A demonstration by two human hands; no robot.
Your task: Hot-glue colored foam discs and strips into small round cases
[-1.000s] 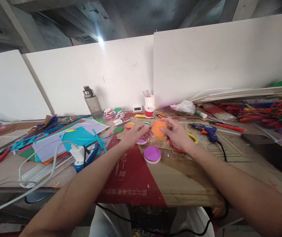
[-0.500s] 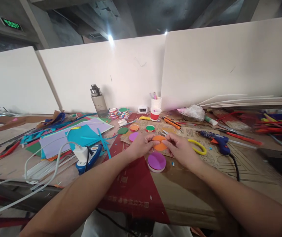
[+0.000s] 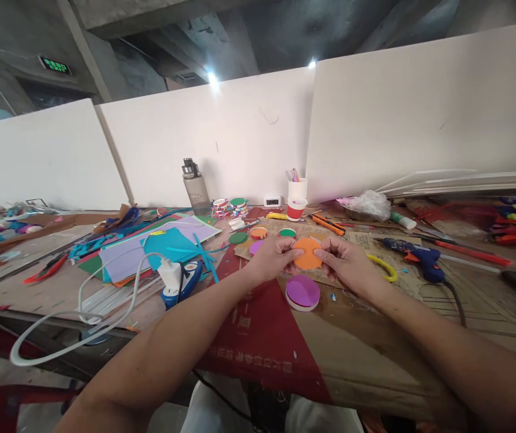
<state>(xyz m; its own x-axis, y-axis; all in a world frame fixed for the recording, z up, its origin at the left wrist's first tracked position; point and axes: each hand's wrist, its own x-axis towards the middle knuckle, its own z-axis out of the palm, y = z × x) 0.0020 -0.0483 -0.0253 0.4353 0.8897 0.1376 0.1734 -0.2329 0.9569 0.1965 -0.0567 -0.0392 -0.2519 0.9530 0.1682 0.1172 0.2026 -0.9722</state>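
Head view: left hand point(image 3: 276, 260) and right hand point(image 3: 347, 263) pinch an orange disc point(image 3: 307, 254) above cardboard point(image 3: 361, 355), white panels point(image 3: 168, 138) behind.

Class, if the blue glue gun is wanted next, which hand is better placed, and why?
Probably the right hand: the blue glue gun lies to its right, while the left hand is farther off, across the orange disc. Both hands hold the disc, so the right must let go first.

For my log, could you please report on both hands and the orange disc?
Left hand and right hand pinching orange disc at opposite edges. Purple disc on cardboard, just nearer the body. No obstruction visible.
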